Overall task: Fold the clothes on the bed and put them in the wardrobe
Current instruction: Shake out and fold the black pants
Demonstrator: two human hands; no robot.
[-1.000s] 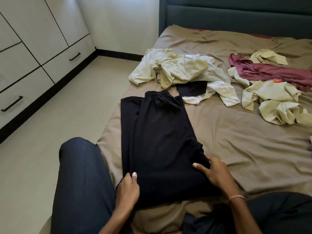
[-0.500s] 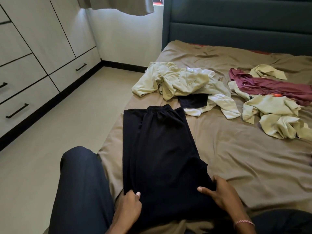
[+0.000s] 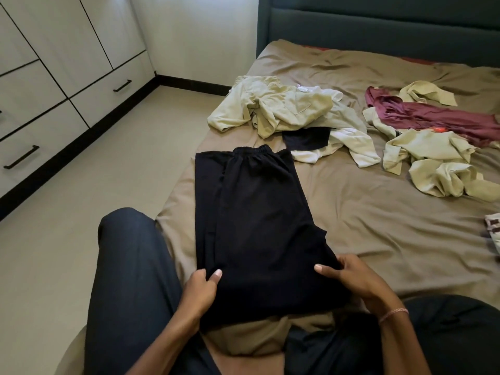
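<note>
Trousers, black, lie flat on the bed sheet and stretch away from both hands, with the elastic waist at the far end. We find the left hand pinching the near left edge, thumb on top. The right hand grips the near right edge in the same way, and the cloth spans between them.

We judge the step in hand to be the folding of this garment. It appears halved lengthwise and not yet folded across. The next move, in our view, calls for lifting the near end toward the waist with the edges kept level.

Beyond the right hand lie a pale green heap and a maroon garment, both unfolded. The wardrobe stands well to the left of the left hand, with its visible doors and drawers closed.

Not established:
- The fingers of both hands are hidden under the cloth.
- The near hem is hidden.
- Black on black conceals the layers.
- A patterned item to the right of the right hand is cut off by the frame.
</note>
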